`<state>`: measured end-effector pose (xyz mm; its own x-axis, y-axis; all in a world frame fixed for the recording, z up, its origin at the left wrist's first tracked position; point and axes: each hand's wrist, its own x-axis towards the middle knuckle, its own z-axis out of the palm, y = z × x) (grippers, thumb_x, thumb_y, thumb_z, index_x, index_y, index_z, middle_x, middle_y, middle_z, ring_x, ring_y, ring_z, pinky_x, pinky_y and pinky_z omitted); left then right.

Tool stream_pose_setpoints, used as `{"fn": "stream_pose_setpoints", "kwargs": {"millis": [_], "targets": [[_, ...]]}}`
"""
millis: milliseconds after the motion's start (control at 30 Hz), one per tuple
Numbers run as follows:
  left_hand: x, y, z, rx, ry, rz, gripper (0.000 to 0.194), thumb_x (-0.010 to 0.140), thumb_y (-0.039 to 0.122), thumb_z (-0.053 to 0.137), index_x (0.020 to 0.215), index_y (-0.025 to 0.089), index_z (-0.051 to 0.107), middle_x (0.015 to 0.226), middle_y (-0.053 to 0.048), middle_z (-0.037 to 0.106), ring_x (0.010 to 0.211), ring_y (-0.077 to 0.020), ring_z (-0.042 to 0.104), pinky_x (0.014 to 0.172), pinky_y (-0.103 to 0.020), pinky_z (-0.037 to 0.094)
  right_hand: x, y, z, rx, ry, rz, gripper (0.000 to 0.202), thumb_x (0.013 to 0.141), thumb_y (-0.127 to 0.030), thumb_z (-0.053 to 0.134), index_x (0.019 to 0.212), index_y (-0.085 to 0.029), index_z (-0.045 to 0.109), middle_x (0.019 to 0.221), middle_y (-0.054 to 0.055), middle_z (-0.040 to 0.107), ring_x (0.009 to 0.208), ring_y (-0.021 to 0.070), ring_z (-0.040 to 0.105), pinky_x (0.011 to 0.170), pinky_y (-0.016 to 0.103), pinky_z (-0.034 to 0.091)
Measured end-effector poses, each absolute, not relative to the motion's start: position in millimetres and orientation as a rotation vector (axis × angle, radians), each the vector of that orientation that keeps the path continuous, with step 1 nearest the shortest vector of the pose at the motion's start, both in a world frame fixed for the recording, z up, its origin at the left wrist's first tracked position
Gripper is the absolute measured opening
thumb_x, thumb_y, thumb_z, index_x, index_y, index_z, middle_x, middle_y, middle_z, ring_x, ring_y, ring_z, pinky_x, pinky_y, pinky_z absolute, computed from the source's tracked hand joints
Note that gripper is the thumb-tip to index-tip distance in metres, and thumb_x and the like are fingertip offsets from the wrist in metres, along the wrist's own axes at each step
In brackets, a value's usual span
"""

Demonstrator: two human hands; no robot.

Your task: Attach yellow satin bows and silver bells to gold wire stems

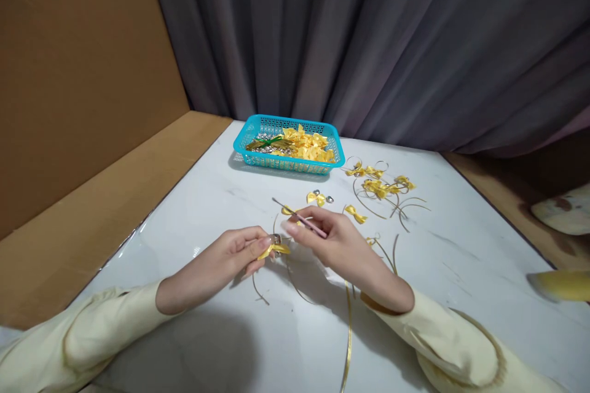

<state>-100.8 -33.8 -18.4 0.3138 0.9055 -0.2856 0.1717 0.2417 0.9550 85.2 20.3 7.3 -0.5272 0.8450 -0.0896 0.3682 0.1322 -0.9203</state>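
Note:
Between the thumb and fingers of my left hand (pixel 242 252) is a yellow bow (pixel 275 249), with a small silver bell (pixel 275 238) at its upper side and thin gold cord hanging below. My right hand (pixel 329 242) is closed round a slim pink tool (pixel 311 225), whose thin dark tip points up and left above the bow. Beyond my hands lie another bow (pixel 316 198) with silver bells beside it, and a single yellow bow (pixel 355 214) to its right. Part of one more bow shows behind the tool.
A turquoise basket (pixel 289 165) at the back holds yellow bows, silver bells and tied gold cords. Several bows with curled cords (pixel 378 188) lie at the right. A long gold cord (pixel 348 344) runs to the front. A blurred yellow object (pixel 565 285) is at the right edge.

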Motion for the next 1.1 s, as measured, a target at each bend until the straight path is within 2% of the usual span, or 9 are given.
{"fn": "stream_pose_setpoints", "kwargs": {"millis": [167, 367, 500, 633, 767, 867, 1100], "targets": [[-99, -35, -16, 1.254, 1.202, 0.706, 0.036, 0.090, 0.048, 0.041, 0.070, 0.018, 0.044, 0.055, 0.007, 0.037, 0.050, -0.0092, 0.031, 0.049, -0.024, 0.025, 100, 25, 28, -1.096, -2.129, 1.073, 0.038, 0.087, -0.048, 0.046, 0.075, -0.016, 0.063, 0.058, -0.003, 0.040, 0.053, 0.0080, 0.034, 0.048, 0.021, 0.030], [-98, -37, -16, 1.296, 1.235, 0.743, 0.034, 0.090, 0.047, 0.039, 0.072, 0.018, 0.045, 0.053, 0.008, 0.035, 0.049, -0.0089, 0.030, 0.049, -0.023, 0.024, 113, 22, 34, -0.927, -2.327, 0.721, 0.032, 0.089, -0.042, 0.048, 0.079, -0.017, 0.066, 0.063, 0.001, 0.057, 0.052, 0.0092, 0.046, 0.047, 0.020, 0.036], [-98, -37, -13, 1.289, 1.206, 0.755, 0.033, 0.091, 0.045, 0.040, 0.072, 0.018, 0.045, 0.053, 0.007, 0.036, 0.049, -0.0086, 0.030, 0.049, -0.023, 0.025, 120, 20, 22, -0.631, -2.432, 0.244, 0.019, 0.090, -0.030, 0.052, 0.094, -0.014, 0.061, 0.062, 0.000, 0.060, 0.045, 0.0072, 0.044, 0.044, 0.021, 0.034], [-97, -38, -10, 1.297, 1.138, 0.767, 0.033, 0.091, 0.043, 0.040, 0.070, 0.018, 0.044, 0.054, 0.007, 0.036, 0.049, -0.0086, 0.031, 0.049, -0.023, 0.027, 125, 19, 7, -0.498, -2.483, -0.103, 0.020, 0.088, -0.025, 0.056, 0.104, -0.013, 0.053, 0.069, 0.002, 0.063, 0.050, 0.0089, 0.051, 0.045, 0.023, 0.035], [-98, -40, -8, 1.288, 1.106, 0.755, 0.033, 0.091, 0.042, 0.040, 0.068, 0.018, 0.043, 0.054, 0.007, 0.036, 0.050, -0.0086, 0.031, 0.049, -0.023, 0.026, 123, 16, 8, -0.450, -2.513, -0.202, 0.010, 0.091, -0.023, 0.051, 0.095, -0.014, 0.053, 0.060, -0.001, 0.056, 0.047, 0.0093, 0.047, 0.043, 0.025, 0.032], [-98, -40, -9, 1.284, 1.099, 0.754, 0.032, 0.091, 0.042, 0.039, 0.071, 0.018, 0.044, 0.054, 0.007, 0.036, 0.049, -0.0086, 0.030, 0.048, -0.023, 0.025, 120, 13, 13, -0.433, -2.530, -0.190, 0.012, 0.093, -0.021, 0.045, 0.089, -0.015, 0.054, 0.055, -0.002, 0.050, 0.045, 0.0089, 0.042, 0.042, 0.025, 0.030], [-98, -40, -9, 1.282, 1.086, 0.755, 0.032, 0.092, 0.041, 0.039, 0.071, 0.018, 0.043, 0.054, 0.007, 0.037, 0.049, -0.0082, 0.030, 0.048, -0.022, 0.026, 119, 13, 12, -0.408, -2.544, -0.205, 0.011, 0.092, -0.020, 0.046, 0.091, -0.013, 0.055, 0.055, -0.002, 0.050, 0.045, 0.0093, 0.041, 0.041, 0.026, 0.029]]}}
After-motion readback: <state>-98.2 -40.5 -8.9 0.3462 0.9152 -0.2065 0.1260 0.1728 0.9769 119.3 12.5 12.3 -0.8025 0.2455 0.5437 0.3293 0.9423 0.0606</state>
